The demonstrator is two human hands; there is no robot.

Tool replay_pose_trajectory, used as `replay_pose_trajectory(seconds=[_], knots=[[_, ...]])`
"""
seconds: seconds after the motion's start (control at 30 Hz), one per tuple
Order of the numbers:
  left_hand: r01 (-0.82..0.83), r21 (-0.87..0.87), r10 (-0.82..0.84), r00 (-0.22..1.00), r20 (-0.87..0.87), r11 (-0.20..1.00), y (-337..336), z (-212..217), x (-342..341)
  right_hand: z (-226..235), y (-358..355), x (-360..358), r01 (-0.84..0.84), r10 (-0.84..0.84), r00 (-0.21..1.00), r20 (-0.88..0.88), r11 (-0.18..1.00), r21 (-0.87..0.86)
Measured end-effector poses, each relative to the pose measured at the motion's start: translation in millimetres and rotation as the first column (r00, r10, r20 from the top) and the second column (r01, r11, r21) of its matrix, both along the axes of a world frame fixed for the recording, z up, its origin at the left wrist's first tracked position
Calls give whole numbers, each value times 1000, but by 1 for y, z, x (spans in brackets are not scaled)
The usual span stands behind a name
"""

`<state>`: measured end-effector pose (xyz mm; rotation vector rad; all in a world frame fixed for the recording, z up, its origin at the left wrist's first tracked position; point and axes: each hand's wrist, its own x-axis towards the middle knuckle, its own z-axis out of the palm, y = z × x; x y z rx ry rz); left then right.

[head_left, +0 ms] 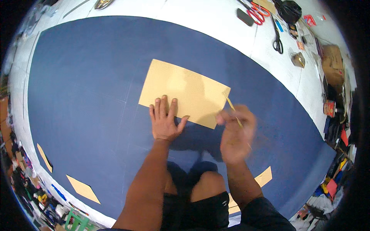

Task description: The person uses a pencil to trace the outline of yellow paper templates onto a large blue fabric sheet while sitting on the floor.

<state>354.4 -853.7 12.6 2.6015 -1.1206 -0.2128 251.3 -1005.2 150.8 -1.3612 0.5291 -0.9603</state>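
A tan rectangular sheet (pixel 196 92), like card, lies at a slant on a large dark blue sheet of material (pixel 88 77). My left hand (pixel 165 121) rests flat on its near left edge, fingers spread and thumb out to the right. Beside the sheet's right end is my right hand (pixel 239 134), smeared by motion. Its fingers are closed round a thin yellow pen-like stick (pixel 230 102), whose upper tip lies over the sheet's right corner. Whether that tip touches the sheet I cannot tell. Faint pale lines cross the blue material.
Smaller tan pieces lie near the blue material's edge, at the lower left (pixel 83 188) and by my right forearm (pixel 264 177). Red-handled scissors (pixel 256 15), black scissors (pixel 277 44) and a dark block (pixel 245 17) lie on the white surface (pixel 216 27) at the far right.
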Motion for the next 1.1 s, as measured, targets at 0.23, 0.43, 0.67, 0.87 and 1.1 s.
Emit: replay_pose_trajectory(seconds=[0.23,0.43,0.67,0.87,1.1], knots=[[17,-60,-19,999,-29,998,4,-9,0,-69,11,94,-468,571,686,-451,821,328],[17,-101,-25,996,-83,995,7,-12,-3,-96,31,150,-704,571,571,-590,710,7],[13,-18,-16,981,-194,1000,11,-16,-6,-101,42,169,-806,550,465,-694,588,-75],[35,37,-24,966,-257,999,8,-13,-4,-104,41,170,-831,512,462,-724,536,-150],[-24,-81,14,993,-115,996,4,-4,0,-103,-2,192,-722,290,547,-786,638,-267]])
